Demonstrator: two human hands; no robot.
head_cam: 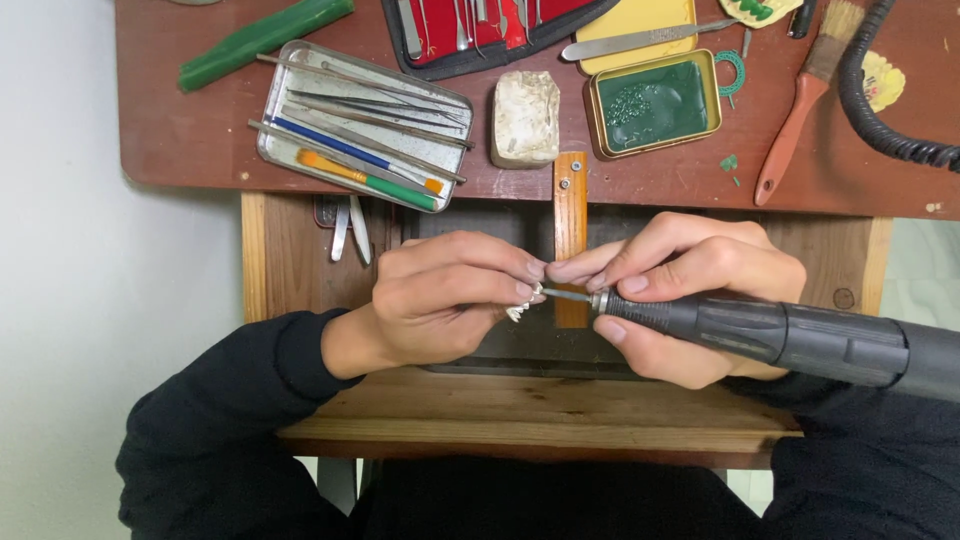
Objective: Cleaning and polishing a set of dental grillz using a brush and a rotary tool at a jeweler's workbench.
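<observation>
Over the wooden peg [571, 235] at the bench edge, the left hand [440, 300] pinches a small white piece [520, 310] tight in its fingertips. The right hand [680, 290] is closed around a dark rotary tool [760, 335], and its thin bit [565, 295] touches the piece. Grinding looks under way, not done; how much is left I cannot tell. Behind them, the red-brown bench [200, 130] holds a metal tray [275, 145] of picks, a green wax tin [655, 105], a white block [526, 118] and a brush [800, 95]. A pale wall [100, 300] is on the left.
</observation>
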